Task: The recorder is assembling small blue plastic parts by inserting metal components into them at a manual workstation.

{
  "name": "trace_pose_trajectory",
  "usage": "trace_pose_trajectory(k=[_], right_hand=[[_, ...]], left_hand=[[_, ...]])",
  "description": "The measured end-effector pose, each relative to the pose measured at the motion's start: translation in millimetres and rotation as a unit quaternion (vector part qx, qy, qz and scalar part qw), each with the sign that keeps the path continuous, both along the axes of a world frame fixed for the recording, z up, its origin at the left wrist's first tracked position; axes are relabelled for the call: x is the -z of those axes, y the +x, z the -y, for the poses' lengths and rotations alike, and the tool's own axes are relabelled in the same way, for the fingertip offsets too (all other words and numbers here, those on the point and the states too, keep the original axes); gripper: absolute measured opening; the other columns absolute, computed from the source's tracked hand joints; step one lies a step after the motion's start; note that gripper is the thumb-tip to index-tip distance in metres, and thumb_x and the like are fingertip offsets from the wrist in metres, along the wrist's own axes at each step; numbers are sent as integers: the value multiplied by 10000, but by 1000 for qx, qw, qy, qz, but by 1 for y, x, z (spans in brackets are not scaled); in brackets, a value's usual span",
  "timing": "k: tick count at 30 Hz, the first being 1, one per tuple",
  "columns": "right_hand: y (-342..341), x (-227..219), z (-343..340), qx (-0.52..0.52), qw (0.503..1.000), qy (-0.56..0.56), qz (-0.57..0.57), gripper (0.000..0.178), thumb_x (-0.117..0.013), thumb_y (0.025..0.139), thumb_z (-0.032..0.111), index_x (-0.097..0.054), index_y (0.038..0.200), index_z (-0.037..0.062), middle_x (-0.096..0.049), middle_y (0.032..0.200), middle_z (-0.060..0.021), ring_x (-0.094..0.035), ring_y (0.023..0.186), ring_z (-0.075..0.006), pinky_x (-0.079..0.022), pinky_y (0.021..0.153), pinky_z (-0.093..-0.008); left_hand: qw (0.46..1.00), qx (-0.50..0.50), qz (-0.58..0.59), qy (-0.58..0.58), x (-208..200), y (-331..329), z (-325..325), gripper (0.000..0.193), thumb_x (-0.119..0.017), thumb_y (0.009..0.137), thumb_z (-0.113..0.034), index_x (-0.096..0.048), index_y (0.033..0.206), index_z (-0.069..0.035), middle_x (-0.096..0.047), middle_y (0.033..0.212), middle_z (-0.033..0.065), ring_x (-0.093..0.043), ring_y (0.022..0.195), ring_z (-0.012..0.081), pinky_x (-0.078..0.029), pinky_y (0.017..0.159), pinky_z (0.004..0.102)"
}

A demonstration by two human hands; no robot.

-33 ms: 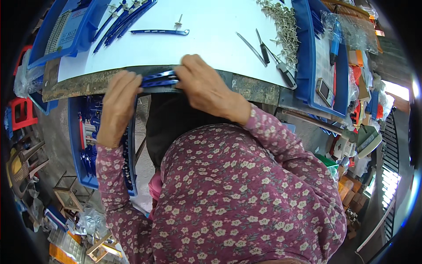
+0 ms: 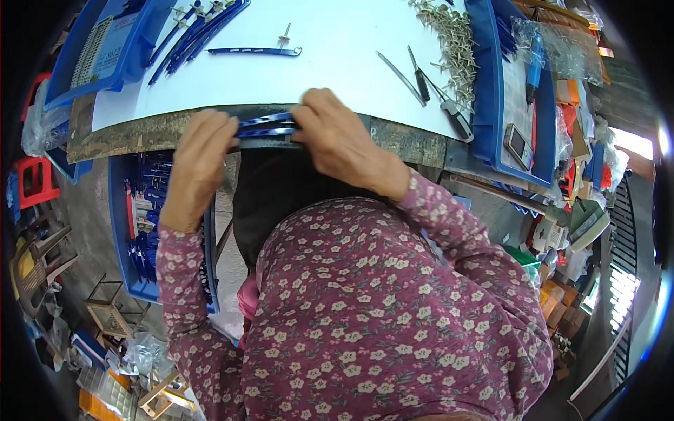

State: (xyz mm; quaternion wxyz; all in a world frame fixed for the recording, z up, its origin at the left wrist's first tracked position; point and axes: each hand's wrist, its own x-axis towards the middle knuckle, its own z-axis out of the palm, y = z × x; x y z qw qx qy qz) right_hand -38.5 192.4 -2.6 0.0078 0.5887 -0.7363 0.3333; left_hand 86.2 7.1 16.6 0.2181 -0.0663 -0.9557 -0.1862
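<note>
At the near edge of the worktable (image 2: 407, 140), both hands hold a pair of slim, shiny blue strips (image 2: 265, 126) level between them. My left hand (image 2: 200, 158) pinches the left end with bent fingers. Around the right end close the fingers of my right hand (image 2: 344, 140), hiding that tip. Beyond them, on white paper, lies a single blue strip (image 2: 246, 50) with a small metal pin (image 2: 284, 35) standing by its right end. A bundle of similar blue strips (image 2: 200, 38) rests farther back to the left.
Many small metal pins (image 2: 456, 49) are heaped at the back right. Nearer lie a thin metal tool (image 2: 400, 77) and black-handled tools (image 2: 456, 119). Blue trays (image 2: 484, 91) flank the paper. Below the table at left, a blue crate (image 2: 121, 231) holds more blue pieces.
Both hands and the blue strips have shifted slightly to the right. The left hand has come a little closer to the right one.
</note>
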Motion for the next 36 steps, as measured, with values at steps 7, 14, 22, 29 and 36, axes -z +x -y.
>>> trace_pose_trajectory(k=[7, 14, 22, 29, 36], right_hand=[[-10, -18, -53, 44, 997, 62, 30, 364, -641, 687, -16, -490, 1018, -31, -466, 905, -140, -484, 804, -281, -413, 677, -358], [-1, -11, -62, 155, 977, -16, 143, 349, -665, 705, -4, -517, 1021, 0, -486, 914, -116, -506, 711, -201, -421, 607, -302], [18, -9, -90, 163, 936, 55, 308, 211, -576, 854, 171, -587, 807, -34, -533, 656, -36, -473, 584, -92, -371, 509, -229], [29, -4, -77, 25, 727, 81, 682, 287, -539, 889, 260, -625, 809, -1, -560, 645, -7, -468, 538, -47, -350, 461, -175], [34, 4, -68, 69, 702, 10, 709, 285, -555, 878, 264, -633, 747, 22, -526, 598, 1, -401, 492, -35, -281, 434, -179]], left_hand=[[998, 36, 10, 52, 6, -26, -48, 283, -628, 643, 67, -568, 918, 35, -550, 880, 127, -523, 874, 267, -445, 779, 360], [985, 9, 89, 148, -8, -13, -66, 237, -632, 657, 39, -548, 878, 15, -531, 813, 112, -508, 776, 266, -426, 676, 366], [933, -107, 157, 306, 7, 8, -111, 260, -661, 710, -44, -561, 940, 23, -521, 653, 51, -484, 571, 103, -400, 530, 237], [751, -116, 231, 607, 15, 9, -121, 227, -633, 799, -80, -555, 992, 12, -583, 758, 18, -509, 673, 52, -411, 602, 190], [701, -97, 171, 686, 17, 11, -122, 170, -616, 813, -51, -580, 966, 13, -602, 832, 39, -540, 738, 68, -430, 671, 185]])
